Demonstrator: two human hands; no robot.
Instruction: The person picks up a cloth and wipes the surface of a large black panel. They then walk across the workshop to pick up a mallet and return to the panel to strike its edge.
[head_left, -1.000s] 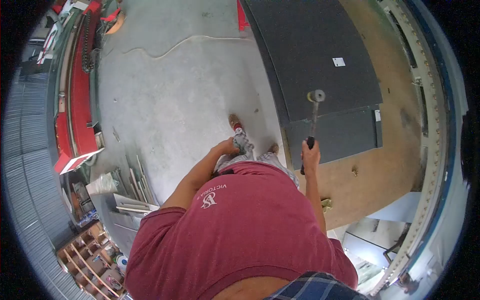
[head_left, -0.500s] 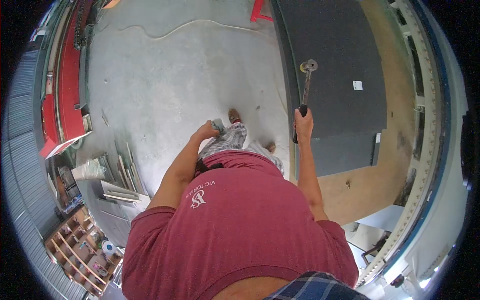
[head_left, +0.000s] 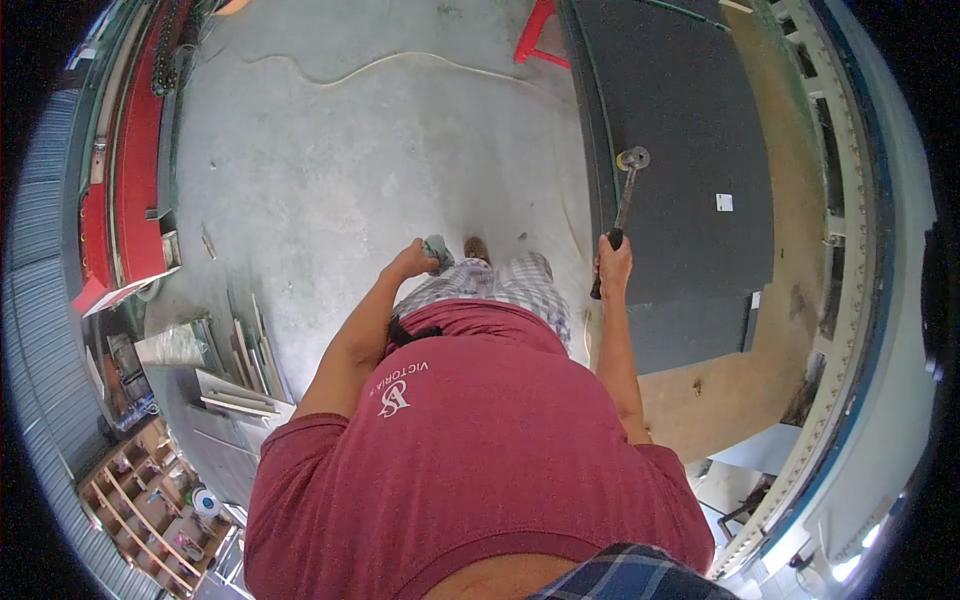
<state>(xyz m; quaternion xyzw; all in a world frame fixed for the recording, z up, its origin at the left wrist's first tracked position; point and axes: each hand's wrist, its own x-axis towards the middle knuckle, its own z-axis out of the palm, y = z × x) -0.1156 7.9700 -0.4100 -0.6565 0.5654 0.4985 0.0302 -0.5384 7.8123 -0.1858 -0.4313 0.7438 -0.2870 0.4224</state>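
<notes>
My right hand (head_left: 614, 262) is closed round the black grip of a hammer (head_left: 627, 200). Its metal shaft points away from me, and its short round head (head_left: 633, 159) is yellowish at one end. Below the hammer lies a large dark grey panel (head_left: 680, 130) with a small white label (head_left: 724, 202). On the other side, my left hand (head_left: 411, 261) is closed on a crumpled grey-green cloth (head_left: 436, 252), held beside my thigh. How the fingers wrap the cloth is partly hidden.
The dark panel rests on a brown board (head_left: 715, 400) along my right. A red stand (head_left: 540, 35) is ahead, and a pale hose (head_left: 400, 56) crosses the concrete floor (head_left: 380, 150). To my left are red machinery (head_left: 130, 200), leaning offcuts (head_left: 250, 350) and a wooden compartment shelf (head_left: 140, 500).
The surroundings have shifted slightly, and the feet have changed position under me as in a step. The hammer has moved a little right and nearer. Both hands keep their hold.
</notes>
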